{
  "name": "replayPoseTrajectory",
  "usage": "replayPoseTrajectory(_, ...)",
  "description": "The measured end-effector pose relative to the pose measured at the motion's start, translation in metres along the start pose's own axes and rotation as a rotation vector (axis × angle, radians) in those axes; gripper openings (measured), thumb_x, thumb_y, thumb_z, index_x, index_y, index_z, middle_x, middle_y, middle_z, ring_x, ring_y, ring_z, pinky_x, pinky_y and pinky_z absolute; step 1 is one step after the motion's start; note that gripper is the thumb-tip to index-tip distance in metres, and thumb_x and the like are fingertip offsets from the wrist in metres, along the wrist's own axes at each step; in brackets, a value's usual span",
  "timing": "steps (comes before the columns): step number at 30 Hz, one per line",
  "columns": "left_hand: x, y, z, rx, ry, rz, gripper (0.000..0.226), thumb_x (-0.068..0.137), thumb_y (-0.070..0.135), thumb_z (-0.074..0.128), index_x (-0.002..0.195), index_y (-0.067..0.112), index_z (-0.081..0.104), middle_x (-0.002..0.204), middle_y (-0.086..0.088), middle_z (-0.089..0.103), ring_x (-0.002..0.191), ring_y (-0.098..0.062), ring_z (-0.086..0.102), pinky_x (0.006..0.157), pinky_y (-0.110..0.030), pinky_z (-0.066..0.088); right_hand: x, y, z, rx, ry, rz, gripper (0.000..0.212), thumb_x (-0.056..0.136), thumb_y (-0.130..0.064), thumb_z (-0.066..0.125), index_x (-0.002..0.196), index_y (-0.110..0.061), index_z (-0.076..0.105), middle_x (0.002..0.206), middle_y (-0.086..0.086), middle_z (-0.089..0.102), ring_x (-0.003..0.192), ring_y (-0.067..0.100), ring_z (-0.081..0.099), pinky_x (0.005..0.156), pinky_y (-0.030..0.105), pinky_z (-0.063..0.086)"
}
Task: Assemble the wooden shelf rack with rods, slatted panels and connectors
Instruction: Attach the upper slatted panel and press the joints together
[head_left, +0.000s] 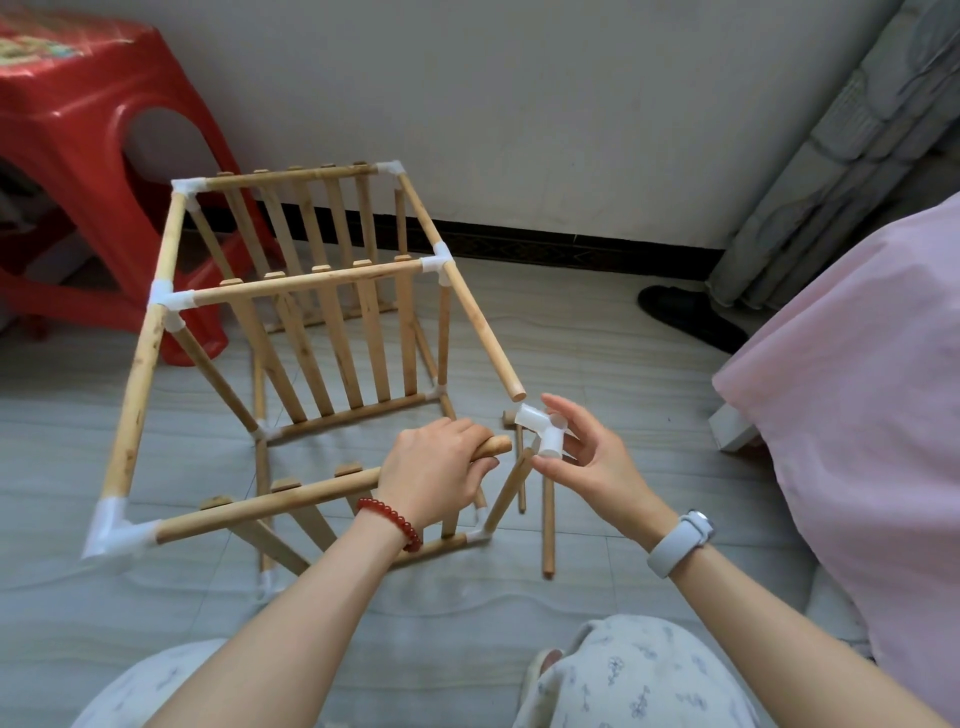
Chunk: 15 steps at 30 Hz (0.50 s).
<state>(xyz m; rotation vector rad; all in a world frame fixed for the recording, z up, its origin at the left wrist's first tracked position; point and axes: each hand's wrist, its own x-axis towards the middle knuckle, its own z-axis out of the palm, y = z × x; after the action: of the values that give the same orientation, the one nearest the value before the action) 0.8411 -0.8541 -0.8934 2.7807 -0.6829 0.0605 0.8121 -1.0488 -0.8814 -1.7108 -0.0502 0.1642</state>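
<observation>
The part-built wooden rack (291, 291) lies on its side on the floor, with rods and slatted panels joined by white connectors. My left hand (436, 467) grips the free end of the nearest panel's top rod (270, 506). My right hand (587, 457) holds a white three-way connector (543, 428) by the fingertips. It sits just below the bare end of the right side rod (480, 317) and above the tip of a slanted upright rod (506, 493). The connector touches none of the three rod ends.
A loose rod (548, 530) and a short piece (519, 467) lie on the grey floor by my right hand. A red plastic stool (88, 171) stands at the back left. Pink bedding (857, 415) fills the right side, with a dark slipper (691, 317) near the wall.
</observation>
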Motion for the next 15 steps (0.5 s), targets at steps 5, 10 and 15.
replayPoseTrajectory(5, 0.0004, 0.0002, -0.0001, -0.001, 0.011, 0.004, 0.027, 0.093, 0.046, 0.044, 0.113, 0.032, 0.055, 0.103, 0.014, 0.06, 0.097, -0.007, 0.054, 0.066, -0.021, 0.035, -0.0002, 0.0015, 0.0022, -0.09, -0.051, -0.011, 0.053, 0.081, -0.006, 0.07, 0.118, -0.037, 0.049, 0.121, 0.003, 0.053, 0.103, 0.014, 0.063, 0.094, 0.032, 0.05)
replayPoseTrajectory(10, 0.0001, -0.0004, 0.0006, -0.011, 0.014, 0.002, 0.026, 0.093, 0.046, 0.045, 0.113, 0.032, 0.056, 0.103, 0.014, 0.06, 0.097, -0.006, 0.054, 0.067, -0.021, 0.036, 0.0035, 0.0008, -0.0019, -0.153, -0.068, -0.015, 0.05, 0.08, -0.011, 0.072, 0.115, -0.037, 0.048, 0.121, 0.004, 0.053, 0.107, 0.017, 0.061, 0.099, 0.04, 0.047)
replayPoseTrajectory(15, 0.0003, -0.0005, 0.0012, -0.014, 0.015, 0.001, 0.027, 0.093, 0.046, 0.045, 0.114, 0.032, 0.056, 0.104, 0.014, 0.06, 0.097, -0.006, 0.054, 0.068, -0.021, 0.036, 0.0045, -0.0004, -0.0056, -0.348, -0.102, -0.058, 0.06, 0.08, -0.024, 0.072, 0.119, -0.054, 0.038, 0.123, -0.02, 0.047, 0.117, -0.005, 0.044, 0.092, 0.018, 0.042)
